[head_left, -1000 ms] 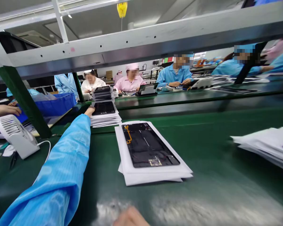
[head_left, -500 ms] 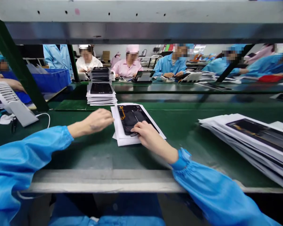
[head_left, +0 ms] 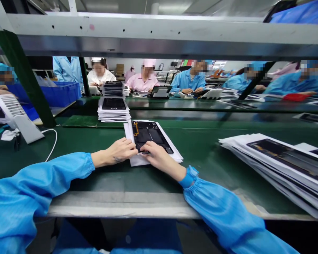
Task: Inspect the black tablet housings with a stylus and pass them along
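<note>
In the head view, a black tablet housing (head_left: 151, 134) with an orange flex cable (head_left: 136, 129) along its left side lies on white paper sheets (head_left: 129, 133). My right hand (head_left: 157, 155) is closed over the near edge of the housing, with a small dark piece (head_left: 145, 152) at its fingertips. My left hand (head_left: 119, 151) is closed by the near left corner, its fingertips almost meeting those of the right. Whatever it pinches, if anything, is hidden.
To the right is a tall stack of papers and tablet parts (head_left: 270, 158). Another stack (head_left: 113, 114) stands behind the housing. A white slotted stand (head_left: 21, 120) with a cable sits left. A metal beam (head_left: 159, 42) crosses above; co-workers sit opposite.
My left hand has moved right and nearer, from beside the papers to the housing's near left corner. My right hand has shifted slightly left along the near edge. The view has tilted upward.
</note>
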